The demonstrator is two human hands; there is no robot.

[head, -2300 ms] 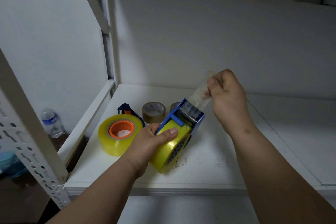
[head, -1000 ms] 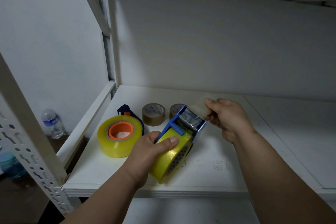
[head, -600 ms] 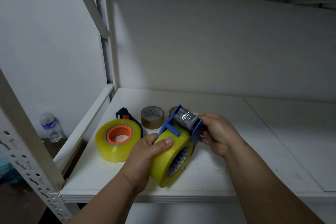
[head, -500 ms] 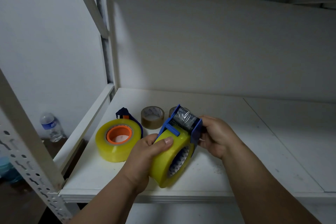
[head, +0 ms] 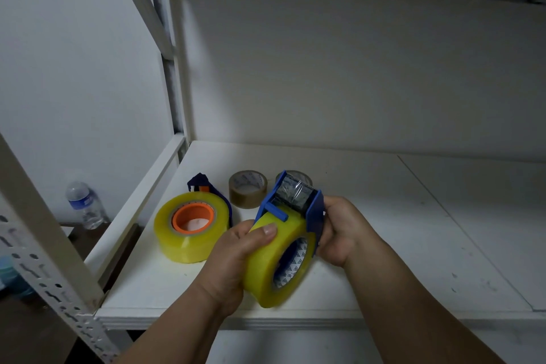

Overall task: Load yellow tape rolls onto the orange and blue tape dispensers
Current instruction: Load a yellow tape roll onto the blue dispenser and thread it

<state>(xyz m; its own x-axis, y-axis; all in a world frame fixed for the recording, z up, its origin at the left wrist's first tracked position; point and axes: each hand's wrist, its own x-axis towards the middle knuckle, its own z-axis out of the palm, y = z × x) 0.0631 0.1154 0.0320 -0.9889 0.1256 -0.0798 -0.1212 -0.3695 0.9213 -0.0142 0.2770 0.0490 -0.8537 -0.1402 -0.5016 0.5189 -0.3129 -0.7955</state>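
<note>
Since the earliest frame, the right hand (head: 339,230) has come down from pulling the clear tape strip up and away, and now sits against the right side plate of the blue tape dispenser (head: 298,204); the strip is no longer stretched out, and crinkled clear tape lies over the dispenser's roller. Its fingers are curled round the far side of the dispenser and mostly hidden. The left hand (head: 236,257) grips the yellow tape roll (head: 271,263) mounted on that dispenser, thumb pressed on the roll's outer face, the other fingers wrapped beneath. Roll and dispenser are held tilted, just above the front part of the white shelf (head: 413,230).

To the left, a second yellow tape roll (head: 189,239) lies flat on the shelf around the orange hub (head: 193,217) of the other dispenser, whose dark blue part sticks up behind it. Two brown tape rolls (head: 247,188) stand behind, the right one mostly hidden. A water bottle (head: 84,205) stands outside the rack, lower left.
</note>
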